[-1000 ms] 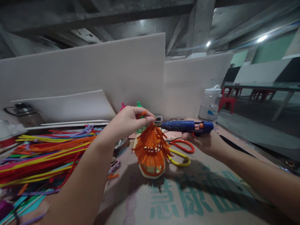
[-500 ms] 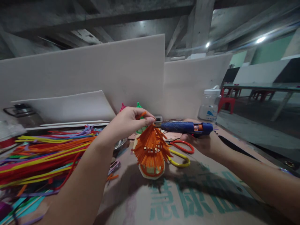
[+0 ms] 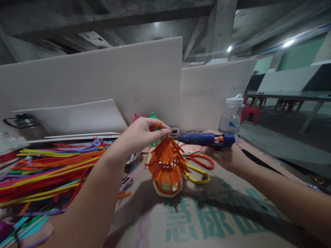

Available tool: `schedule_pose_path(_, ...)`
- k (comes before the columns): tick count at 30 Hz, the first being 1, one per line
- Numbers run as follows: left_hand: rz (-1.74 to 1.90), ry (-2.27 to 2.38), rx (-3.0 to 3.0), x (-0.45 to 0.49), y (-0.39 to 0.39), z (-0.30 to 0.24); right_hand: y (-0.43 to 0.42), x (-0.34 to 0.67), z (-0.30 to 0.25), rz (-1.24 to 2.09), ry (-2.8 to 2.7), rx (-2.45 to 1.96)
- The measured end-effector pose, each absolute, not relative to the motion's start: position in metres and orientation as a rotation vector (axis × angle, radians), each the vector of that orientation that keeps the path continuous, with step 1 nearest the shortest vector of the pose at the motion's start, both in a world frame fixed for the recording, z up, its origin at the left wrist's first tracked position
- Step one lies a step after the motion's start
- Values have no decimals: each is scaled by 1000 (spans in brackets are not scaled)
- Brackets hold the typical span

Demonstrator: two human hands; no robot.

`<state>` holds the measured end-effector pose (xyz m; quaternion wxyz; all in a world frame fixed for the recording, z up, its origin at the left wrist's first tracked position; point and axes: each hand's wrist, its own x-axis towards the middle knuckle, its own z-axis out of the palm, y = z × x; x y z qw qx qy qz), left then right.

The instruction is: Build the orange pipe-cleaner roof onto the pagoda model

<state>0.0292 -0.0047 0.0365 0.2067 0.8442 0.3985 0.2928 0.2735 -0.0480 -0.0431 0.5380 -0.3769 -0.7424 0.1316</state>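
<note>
An orange pipe-cleaner pavilion point(image 3: 168, 160), with two fringed roof tiers and a pale base, stands upright on the cardboard. At its peak my left hand point(image 3: 148, 132) is closed, thumb and fingers pinched on a short orange pipe cleaner point(image 3: 158, 126). Wrapped round a blue hot glue gun point(image 3: 198, 138) is my right hand point(image 3: 219, 153). The gun's nozzle points left, close to the peak; whether it touches cannot be made out. Scissors with one red and one yellow handle point(image 3: 204, 179) lie just right of the pavilion.
Many coloured pipe cleaners point(image 3: 51, 168) are heaped at the left. Behind my left hand stand a green model point(image 3: 153, 115) and a pink one point(image 3: 135, 117). A clear bottle point(image 3: 231, 115) stands back right, before upright white boards point(image 3: 207, 96).
The glue gun has shifted very slightly to the right with my right hand. My left hand keeps its pinch at the peak.
</note>
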Motion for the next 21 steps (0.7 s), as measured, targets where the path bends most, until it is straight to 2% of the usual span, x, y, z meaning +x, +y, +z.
schedule_pose_path(9,816,1106,2343,29,-5,36,-53,276,-41,358,-1777,-932)
schedule_pose_path(16,836,1096,2269,24,4,33,-52,279,-43,632,-1788,-843)
schedule_pose_path(21,827,1028,2301,24,0,33,-56,277,-43,615,-1818,-836)
